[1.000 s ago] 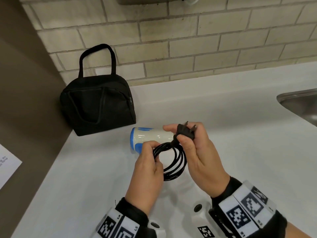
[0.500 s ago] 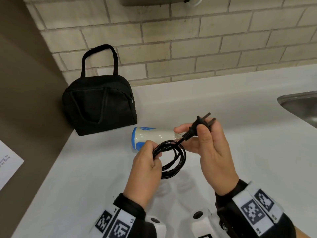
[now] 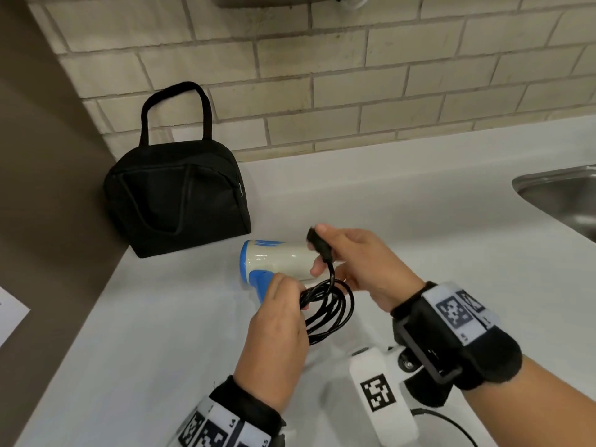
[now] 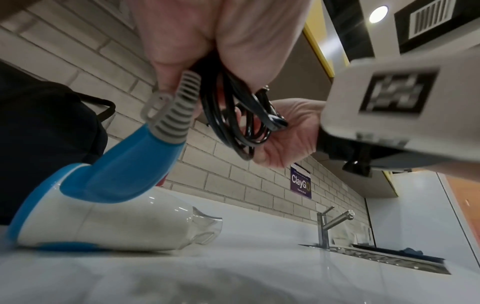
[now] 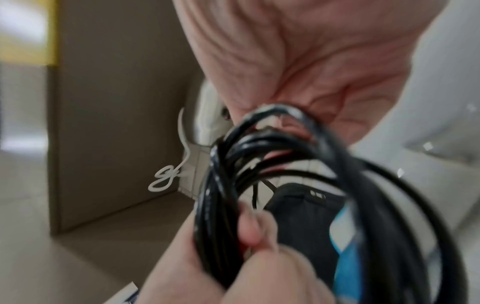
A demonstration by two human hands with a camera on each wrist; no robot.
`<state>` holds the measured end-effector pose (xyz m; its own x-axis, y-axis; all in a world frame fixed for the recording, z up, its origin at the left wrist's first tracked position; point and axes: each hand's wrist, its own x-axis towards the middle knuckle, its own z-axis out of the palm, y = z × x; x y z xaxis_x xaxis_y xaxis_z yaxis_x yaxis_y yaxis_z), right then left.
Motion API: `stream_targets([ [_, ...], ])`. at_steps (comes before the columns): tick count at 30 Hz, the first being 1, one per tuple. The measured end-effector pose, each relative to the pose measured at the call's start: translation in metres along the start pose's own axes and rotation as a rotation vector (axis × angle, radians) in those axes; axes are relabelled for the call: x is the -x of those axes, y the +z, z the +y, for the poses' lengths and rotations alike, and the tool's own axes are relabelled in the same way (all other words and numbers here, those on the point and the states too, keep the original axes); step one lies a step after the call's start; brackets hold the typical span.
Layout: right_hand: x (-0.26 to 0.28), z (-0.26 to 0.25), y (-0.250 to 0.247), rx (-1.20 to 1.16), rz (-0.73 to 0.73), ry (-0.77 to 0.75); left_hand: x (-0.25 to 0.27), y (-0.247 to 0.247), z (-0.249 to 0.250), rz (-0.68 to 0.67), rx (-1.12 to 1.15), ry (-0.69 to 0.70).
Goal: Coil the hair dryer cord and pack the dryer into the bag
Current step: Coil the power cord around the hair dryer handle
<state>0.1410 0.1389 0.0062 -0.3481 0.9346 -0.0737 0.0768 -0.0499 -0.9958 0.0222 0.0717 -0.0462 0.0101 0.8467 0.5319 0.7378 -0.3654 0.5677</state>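
A white and blue hair dryer lies on its side on the white counter, nozzle pointing right. Its black cord is gathered in several loops. My left hand grips the bundle of loops near the dryer's blue handle and grey strain relief. My right hand pinches the black plug at the cord's free end, just above the coil. The black bag with a loop handle stands zipped at the back left, against the wall.
A steel sink is set into the counter at the right, with a tap behind it. A tiled wall runs along the back and a brown panel on the left. A white paper lies at the far left.
My right hand has brought the plug left and down towards the coil, turning it over the loops. My left hand still holds the coil in the same place.
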Motion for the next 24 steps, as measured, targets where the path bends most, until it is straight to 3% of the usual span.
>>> stream_targets([
  [2, -0.001, 0.009, 0.006, -0.023, -0.037, 0.042, -0.001, 0.001, 0.001, -0.004, -0.015, 0.030],
  [5, -0.001, 0.022, 0.012, -0.010, 0.024, 0.014, 0.000, 0.000, -0.002, 0.007, 0.042, -0.028],
  [11, 0.007, 0.024, 0.012, 0.124, 0.125, -0.273, -0.008, -0.004, -0.006, 0.077, 0.082, -0.136],
  [20, 0.036, 0.020, 0.011, 0.059, -0.094, -0.210, -0.016, -0.012, 0.001, 0.071, 0.229, -0.284],
  [24, 0.034, 0.020, 0.008, -0.020, -0.089, -0.162, -0.016, -0.012, 0.003, 0.012, 0.309, -0.291],
])
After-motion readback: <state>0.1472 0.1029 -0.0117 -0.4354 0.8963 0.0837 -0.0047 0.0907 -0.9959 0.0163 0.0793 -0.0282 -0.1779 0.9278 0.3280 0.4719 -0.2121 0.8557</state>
